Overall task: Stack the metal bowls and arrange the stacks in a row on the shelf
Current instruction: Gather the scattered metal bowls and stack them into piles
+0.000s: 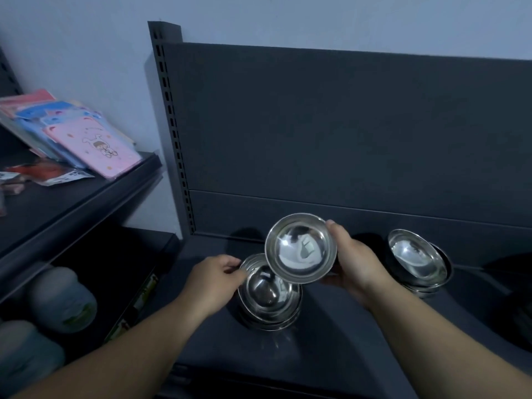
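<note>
Right hand [354,260] holds one bowl [299,249] in the air, thumb over the far rim, fingers curled underneath; bowl tilted, mouth facing the camera, not level

Bowl hangs above and slightly behind the left stack [267,295], overlapping its far-right rim in view; whether the two touch cannot be told

Left hand [214,279] at the near-left rim of the left stack, fingers curled and pinching the rim of the top bowl, apparently to steady it

Left stack stands on the dark shelf [331,355], toward its left end; right stack [417,257] stands on the same shelf, well apart, nearer the back panel [316,125], top bowl tilted

Step in hand (judged): nest the held bowl into the left stack

To do it well: level the bowl first, mouth up; centre it over the stack's opening before lowering; lower gently so the rims meet evenly, steel on steel slides and may skid off-centre; hold the stack's rim until the bowl seats; slip the right fingers out from under as it settles, or they get pinched between the bowls

Afterwards, likely: line the two stacks up, since the right one sits further back

Coloured packets [95,142] on a neighbouring shelf to the left, not involved
</note>
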`<state>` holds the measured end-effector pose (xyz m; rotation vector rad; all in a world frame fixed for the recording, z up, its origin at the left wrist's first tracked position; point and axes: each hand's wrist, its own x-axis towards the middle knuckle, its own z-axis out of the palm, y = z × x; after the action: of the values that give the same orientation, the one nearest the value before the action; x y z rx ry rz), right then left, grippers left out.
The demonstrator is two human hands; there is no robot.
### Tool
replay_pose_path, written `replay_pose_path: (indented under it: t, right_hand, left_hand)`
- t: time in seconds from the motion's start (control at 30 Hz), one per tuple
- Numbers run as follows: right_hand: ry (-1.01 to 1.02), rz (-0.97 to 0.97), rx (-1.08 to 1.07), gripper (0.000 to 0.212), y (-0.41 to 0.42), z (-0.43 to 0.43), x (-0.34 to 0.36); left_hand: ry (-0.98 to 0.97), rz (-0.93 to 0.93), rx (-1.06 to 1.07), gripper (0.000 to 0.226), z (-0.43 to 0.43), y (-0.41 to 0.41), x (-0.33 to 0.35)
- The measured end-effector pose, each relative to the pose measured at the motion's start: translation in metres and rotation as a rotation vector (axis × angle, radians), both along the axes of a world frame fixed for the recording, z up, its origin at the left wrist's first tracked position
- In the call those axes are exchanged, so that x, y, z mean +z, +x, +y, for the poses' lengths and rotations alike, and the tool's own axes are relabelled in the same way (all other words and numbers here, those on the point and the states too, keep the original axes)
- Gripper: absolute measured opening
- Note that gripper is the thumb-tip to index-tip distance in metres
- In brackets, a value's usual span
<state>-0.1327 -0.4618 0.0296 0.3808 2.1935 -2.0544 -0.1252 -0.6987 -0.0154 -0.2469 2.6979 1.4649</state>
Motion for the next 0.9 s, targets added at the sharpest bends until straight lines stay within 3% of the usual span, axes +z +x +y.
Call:
replay_pose_path:
  t: [0.13, 0.33, 0.5, 0.7, 0.77, 0.9]
  right_hand:
    - [0.099, -0.030, 0.022, 0.057, 0.004, -0.006, -0.008]
    - [0.296, -0.005, 0.025, 0.057, 0.007, -0.015, -0.022]
    - [0.484, 0.084, 0.032, 0.053, 0.009, -0.024, -0.040]
    - [0.344, 0.000, 0.069, 0.050, 0.009, -0.026, -0.052]
    - [0.260, -0.051, 0.079, 0.043, 0.013, -0.028, -0.053]
    - [0.172, -0.073, 0.108, 0.050, 0.020, -0.026, -0.053]
  left_hand:
    - [0.049, 0.020, -0.004, 0.032, 0.001, 0.007, -0.006]
    - [0.342, -0.057, 0.002, 0.035, 0.008, 0.020, -0.013]
    - [0.433, -0.112, -0.007, 0.022, 0.014, 0.026, -0.017]
    - [0.533, -0.234, 0.029, 0.027, 0.013, 0.026, -0.014]
    - [0.570, -0.284, 0.037, 0.039, 0.012, 0.026, -0.014]
    - [0.574, -0.327, 0.007, 0.057, 0.009, 0.027, -0.020]
